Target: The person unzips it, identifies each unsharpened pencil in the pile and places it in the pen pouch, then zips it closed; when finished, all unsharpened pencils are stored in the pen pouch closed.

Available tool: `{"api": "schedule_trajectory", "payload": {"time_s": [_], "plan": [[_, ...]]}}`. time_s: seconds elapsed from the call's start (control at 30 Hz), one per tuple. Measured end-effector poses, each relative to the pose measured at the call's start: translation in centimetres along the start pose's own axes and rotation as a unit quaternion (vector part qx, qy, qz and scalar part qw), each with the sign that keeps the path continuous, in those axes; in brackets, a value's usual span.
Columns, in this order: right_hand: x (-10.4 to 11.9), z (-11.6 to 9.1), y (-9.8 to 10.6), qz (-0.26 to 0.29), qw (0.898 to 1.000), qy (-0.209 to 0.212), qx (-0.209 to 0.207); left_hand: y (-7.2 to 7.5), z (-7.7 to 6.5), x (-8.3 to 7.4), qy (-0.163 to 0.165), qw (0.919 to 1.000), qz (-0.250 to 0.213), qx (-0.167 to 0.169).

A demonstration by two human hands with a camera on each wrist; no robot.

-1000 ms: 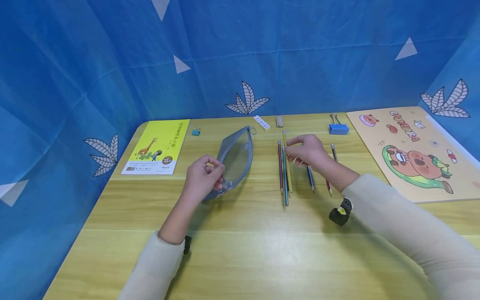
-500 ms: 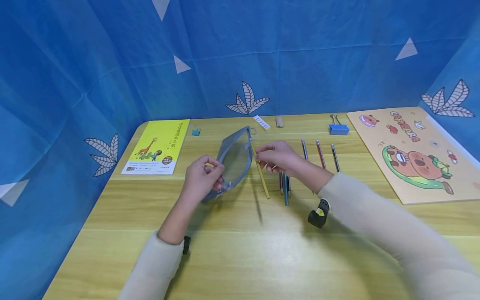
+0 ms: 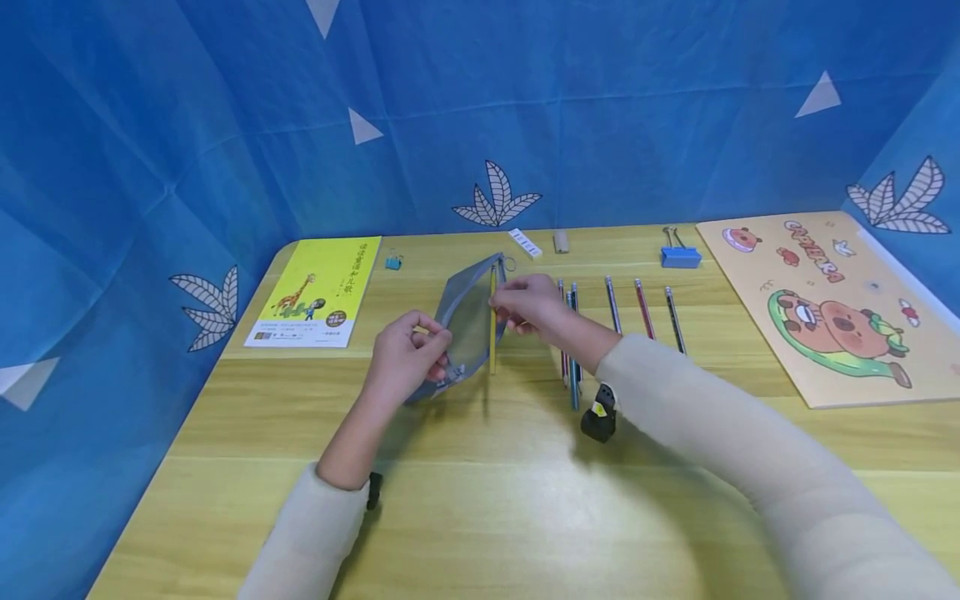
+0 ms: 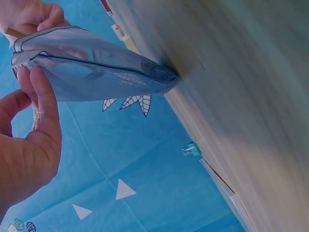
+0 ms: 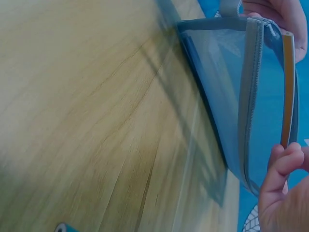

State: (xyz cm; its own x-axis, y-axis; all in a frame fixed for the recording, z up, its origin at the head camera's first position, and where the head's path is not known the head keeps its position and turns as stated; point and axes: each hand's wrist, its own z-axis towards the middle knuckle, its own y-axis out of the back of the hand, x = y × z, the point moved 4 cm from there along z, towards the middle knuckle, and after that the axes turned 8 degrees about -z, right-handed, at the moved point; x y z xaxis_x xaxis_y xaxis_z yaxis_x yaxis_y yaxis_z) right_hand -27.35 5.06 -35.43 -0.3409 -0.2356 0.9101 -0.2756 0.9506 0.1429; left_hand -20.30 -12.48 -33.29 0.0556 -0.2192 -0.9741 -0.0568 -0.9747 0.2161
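Right fingers (image 5: 280,168) pinch my slim yellow pencil (image 5: 288,87); tilting, with clearance unclear, could snag the grey mesh pouch (image 3: 467,312) left fingers (image 4: 47,106) pinch at eight o'clock.

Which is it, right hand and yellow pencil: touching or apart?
Touching. The right wrist view shows the right hand pinching the yellow pencil, with no gap between them.

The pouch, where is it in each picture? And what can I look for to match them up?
Head: the pouch is near the middle.
Left wrist: the pouch is at the upper left.
Right wrist: the pouch is in the right half.
Landmark in all three: the left hand, at the pouch's lower left in the head view, along the left edge in the left wrist view, top right in the right wrist view.
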Motion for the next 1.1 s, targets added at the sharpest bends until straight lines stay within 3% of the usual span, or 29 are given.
{"api": "schedule_trajectory", "payload": {"time_s": [0.2,0.47,0.7,0.9,1.1], "plan": [[0.2,0.4,-0.5,0.018,0.999,0.000,-0.037,-0.1,0.0,0.0,0.000,1.0000,0.002,0.002],[0.2,1.0,-1.1,0.004,0.998,0.005,-0.068,-0.3,0.1,0.1,-0.007,1.0000,-0.001,0.004],[-0.3,1.2,-1.1,-0.007,0.999,0.000,-0.041,-0.4,0.2,0.2,-0.002,1.0000,-0.007,0.005],[-0.5,0.2,0.8,-0.009,1.000,0.010,-0.003,-0.5,-0.7,-1.4,0.012,0.9999,-0.005,0.002],[-1.2,-0.5,4.6,-0.047,0.999,0.015,-0.013,-0.5,-1.5,-2.6,0.015,0.9999,0.002,-0.002]]}}
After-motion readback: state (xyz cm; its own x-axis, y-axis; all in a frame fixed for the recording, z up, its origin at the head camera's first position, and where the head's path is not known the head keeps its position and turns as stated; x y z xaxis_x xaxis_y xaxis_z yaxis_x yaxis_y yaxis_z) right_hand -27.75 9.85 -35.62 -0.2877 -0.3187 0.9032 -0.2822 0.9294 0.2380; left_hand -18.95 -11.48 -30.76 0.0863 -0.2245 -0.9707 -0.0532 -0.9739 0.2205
